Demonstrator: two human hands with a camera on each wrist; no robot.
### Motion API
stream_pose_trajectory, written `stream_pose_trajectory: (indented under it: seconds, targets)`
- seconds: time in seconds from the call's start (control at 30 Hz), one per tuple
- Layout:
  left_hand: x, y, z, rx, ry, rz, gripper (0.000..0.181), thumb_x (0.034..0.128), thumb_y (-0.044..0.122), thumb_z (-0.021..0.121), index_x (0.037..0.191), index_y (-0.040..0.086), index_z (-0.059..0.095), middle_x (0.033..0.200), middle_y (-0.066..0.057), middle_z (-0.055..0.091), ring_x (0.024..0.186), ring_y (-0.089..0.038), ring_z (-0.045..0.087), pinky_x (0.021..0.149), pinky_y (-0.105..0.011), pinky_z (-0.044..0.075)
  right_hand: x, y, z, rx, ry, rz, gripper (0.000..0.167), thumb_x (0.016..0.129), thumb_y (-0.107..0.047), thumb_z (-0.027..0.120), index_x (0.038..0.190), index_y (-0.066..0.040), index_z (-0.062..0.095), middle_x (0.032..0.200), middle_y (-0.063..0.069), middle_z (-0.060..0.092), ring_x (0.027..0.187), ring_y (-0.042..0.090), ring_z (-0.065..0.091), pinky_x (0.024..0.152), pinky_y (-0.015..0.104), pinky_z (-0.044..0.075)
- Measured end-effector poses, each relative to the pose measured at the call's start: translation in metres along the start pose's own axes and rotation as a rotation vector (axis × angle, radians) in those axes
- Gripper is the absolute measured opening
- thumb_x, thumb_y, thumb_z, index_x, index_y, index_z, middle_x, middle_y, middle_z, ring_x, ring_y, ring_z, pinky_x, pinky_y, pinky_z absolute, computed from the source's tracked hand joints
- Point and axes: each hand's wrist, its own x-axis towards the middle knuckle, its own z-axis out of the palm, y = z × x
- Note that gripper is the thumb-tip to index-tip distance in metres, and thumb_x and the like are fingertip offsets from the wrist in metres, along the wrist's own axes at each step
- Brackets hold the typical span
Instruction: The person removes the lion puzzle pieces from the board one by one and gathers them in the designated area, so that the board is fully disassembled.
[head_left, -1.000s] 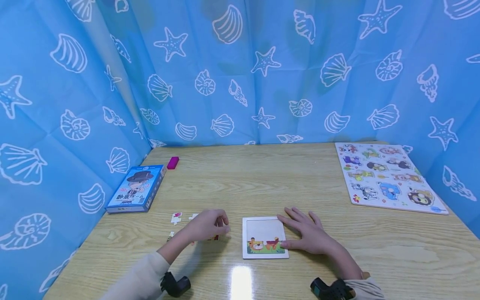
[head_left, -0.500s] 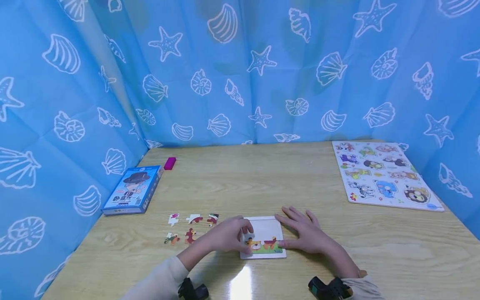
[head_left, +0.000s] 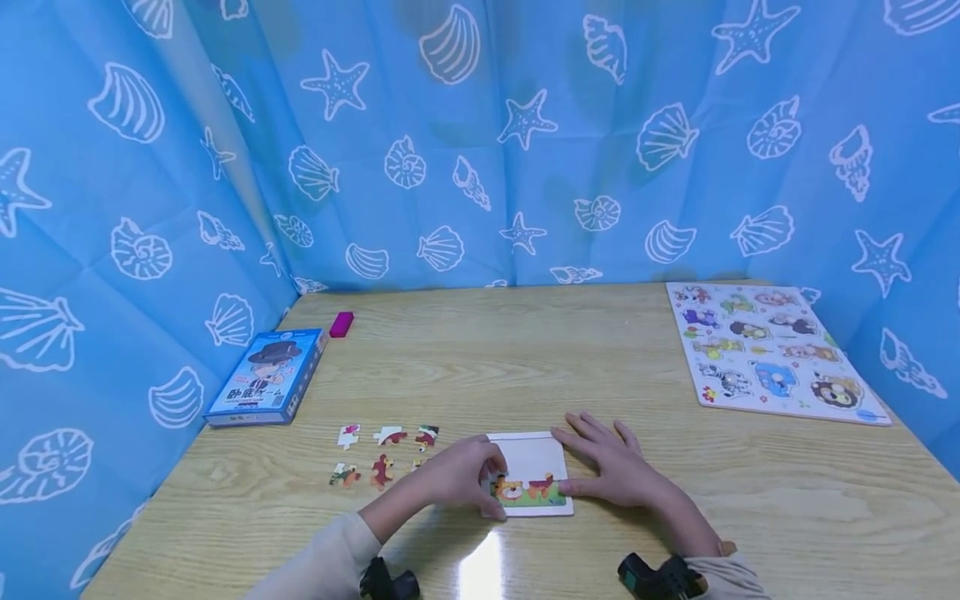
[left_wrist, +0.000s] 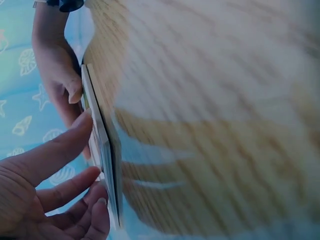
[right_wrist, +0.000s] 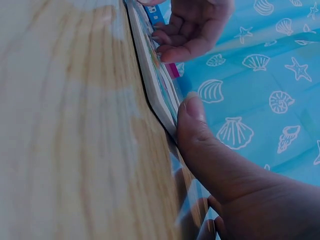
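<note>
A small square wooden puzzle tray [head_left: 528, 454] lies flat in front of me, with a strip of tiger-picture jigsaw pieces [head_left: 534, 493] along its near side and pale bare board behind. My left hand [head_left: 461, 472] is over the tray's left part, fingers bent; in the left wrist view its thumb [left_wrist: 75, 135] and fingertips touch the tray, with no loose piece visible between them. Spread along the right edge, my right hand [head_left: 609, 468] touches the tray with its thumb at the near corner. Several loose jigsaw pieces [head_left: 382, 472] lie left of the tray, one partly behind the left hand.
A blue game box [head_left: 266, 377] stands at the left, with a magenta block [head_left: 341, 324] behind it. Far right lies a large animal puzzle board [head_left: 772, 350]. A blue shell-print curtain [head_left: 480, 150] encloses the back and sides of the wooden table [head_left: 517, 350].
My left hand has moved right from above the loose pieces onto the tray's left part, uncovering those pieces. Over the last half second it has barely moved. The right hand stays at the tray's right edge.
</note>
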Motion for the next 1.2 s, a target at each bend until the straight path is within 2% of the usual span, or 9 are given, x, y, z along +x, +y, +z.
stream_pose_trajectory:
  seconds: [0.2, 0.53, 1.2]
  targets:
    - [-0.0006, -0.0008, 0.0003, 0.009, 0.002, 0.013, 0.040, 0.0644, 0.017, 0.089, 0.094, 0.005, 0.064, 0.083, 0.002, 0.051, 0.075, -0.009, 0.049, 0.068, -0.021, 0.043, 0.0000, -0.0009, 0.0006, 0.004, -0.006, 0.008, 0.073, 0.083, -0.052, 0.065, 0.141, -0.011, 0.046, 0.148, 0.021, 0.031, 0.137, 0.041, 0.018, 0.100, 0.064, 0.001]
    - [0.0011, 0.0000, -0.0007, -0.004, -0.018, -0.022, 0.040, 0.0654, 0.018, 0.088, 0.092, 0.006, 0.061, 0.083, 0.004, 0.049, 0.075, -0.007, 0.047, 0.068, -0.020, 0.042, 0.0007, -0.0005, 0.0006, 0.010, 0.005, 0.007, 0.063, 0.090, -0.047, 0.059, 0.140, -0.012, 0.047, 0.147, 0.020, 0.032, 0.137, 0.041, 0.018, 0.100, 0.064, 0.001]
    - [0.0014, -0.0024, 0.0013, -0.028, -0.010, 0.012, 0.044, 0.0644, 0.016, 0.089, 0.092, 0.007, 0.055, 0.082, 0.005, 0.050, 0.074, -0.007, 0.048, 0.068, -0.020, 0.043, 0.0008, -0.0003, 0.0034, -0.010, 0.012, 0.011, 0.068, 0.085, -0.050, 0.064, 0.140, -0.014, 0.047, 0.148, 0.020, 0.032, 0.137, 0.040, 0.019, 0.101, 0.064, 0.002]
